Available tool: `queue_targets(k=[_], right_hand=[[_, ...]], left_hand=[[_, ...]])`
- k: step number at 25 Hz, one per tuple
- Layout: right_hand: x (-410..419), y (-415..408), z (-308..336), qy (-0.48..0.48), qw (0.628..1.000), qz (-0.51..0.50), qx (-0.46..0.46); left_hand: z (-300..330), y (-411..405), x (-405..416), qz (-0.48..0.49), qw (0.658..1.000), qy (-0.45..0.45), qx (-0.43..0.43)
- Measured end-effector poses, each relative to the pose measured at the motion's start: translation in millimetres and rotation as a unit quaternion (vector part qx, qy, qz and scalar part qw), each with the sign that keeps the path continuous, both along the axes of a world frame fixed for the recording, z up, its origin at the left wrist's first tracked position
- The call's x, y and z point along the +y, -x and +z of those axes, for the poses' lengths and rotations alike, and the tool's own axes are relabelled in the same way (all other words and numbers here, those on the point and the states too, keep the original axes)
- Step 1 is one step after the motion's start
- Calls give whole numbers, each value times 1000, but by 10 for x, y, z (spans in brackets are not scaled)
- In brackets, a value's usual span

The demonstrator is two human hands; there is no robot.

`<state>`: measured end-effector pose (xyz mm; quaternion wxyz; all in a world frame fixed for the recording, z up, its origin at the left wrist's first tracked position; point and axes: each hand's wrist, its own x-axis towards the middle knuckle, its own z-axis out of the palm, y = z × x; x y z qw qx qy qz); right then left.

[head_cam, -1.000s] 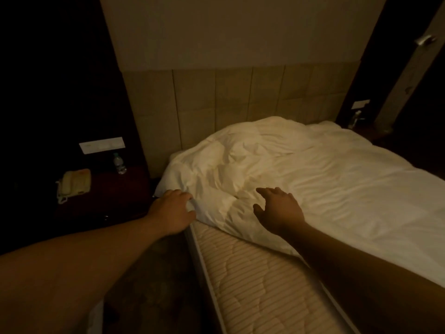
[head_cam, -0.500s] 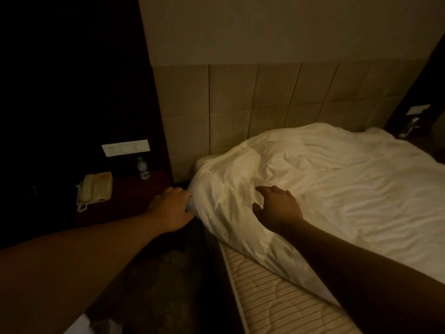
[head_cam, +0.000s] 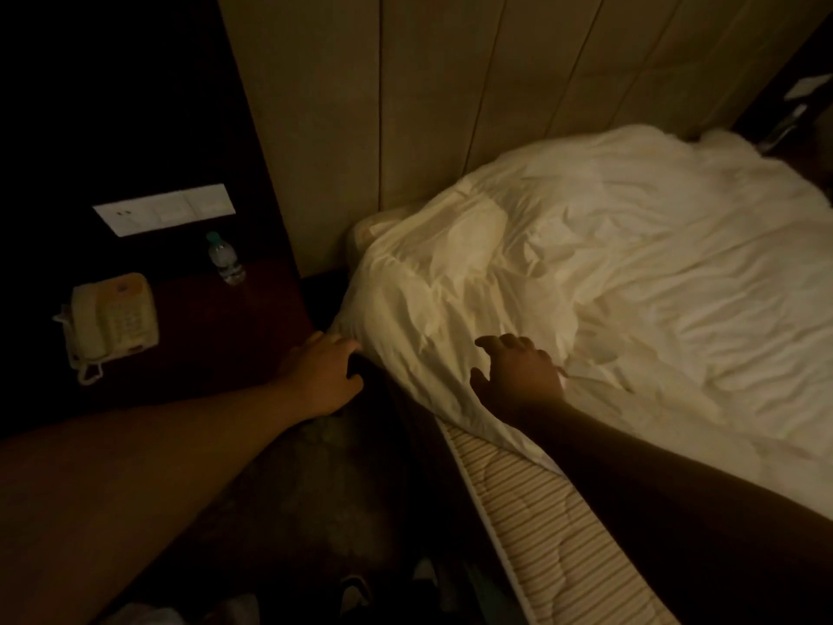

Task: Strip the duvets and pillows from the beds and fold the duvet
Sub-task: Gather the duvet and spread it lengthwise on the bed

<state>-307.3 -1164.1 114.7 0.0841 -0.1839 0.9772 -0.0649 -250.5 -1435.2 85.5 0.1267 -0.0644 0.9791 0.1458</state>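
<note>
dim room, one head view. white duvet [head_cam: 608,263] lies rumpled over the bed, bunched up toward the padded headboard [head_cam: 450,106] at 12 o'clock, its near corner hanging off the mattress [head_cam: 532,502] edge at about 9 o'clock of the bed. striped mattress top is bare at 6 o'clock, so the cover appears already pulled part way up. left hand [head_cam: 322,376] is at the hanging corner, fingers curled against the cloth edge; the grip looks clamped on the duvet corner, though shadow hides the fingertips. right hand [head_cam: 518,376] rests on top of the duvet just right of that corner, fingers spread and loosely bent, grip apart, nothing pinched that i can see. judgement on handling: soft, bulky, light for its size, no stiffness at all; it will sag and drag wherever it is not held, and the smooth cover may slip through a loose pinch. best hold is a full fistful at the corner and a second along the same edge, well apart, so the edge stays taut for folding. a pale lump under the duvet by the headboard at 11 o'clock may be a pillow; cannot tell. nightstand [head_cam: 216,318] at 9 o'clock carries a telephone [head_cam: 112,318] and a water bottle [head_cam: 223,259], both close enough to be swept by the cloth.
</note>
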Motion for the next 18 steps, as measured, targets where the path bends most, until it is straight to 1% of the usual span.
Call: queue_targets(k=[3, 10, 15, 18], right_hand=[[-114, 195, -461, -7, 999, -6, -34], [-67, 626, -1635, -8, 983, -54, -173], [-73, 880, -2393, -60, 984, -40, -165], [-17, 927, -2750, -82, 984, -38, -154]], left_hand=[[-466, 280, -68, -15, 1000, -6, -26], [-1423, 955, 59, -62, 994, -7, -85], [-2075, 1480, 168, -121, 988, 12, -95], [-2448, 1742, 204, -186, 975, 30, -115]])
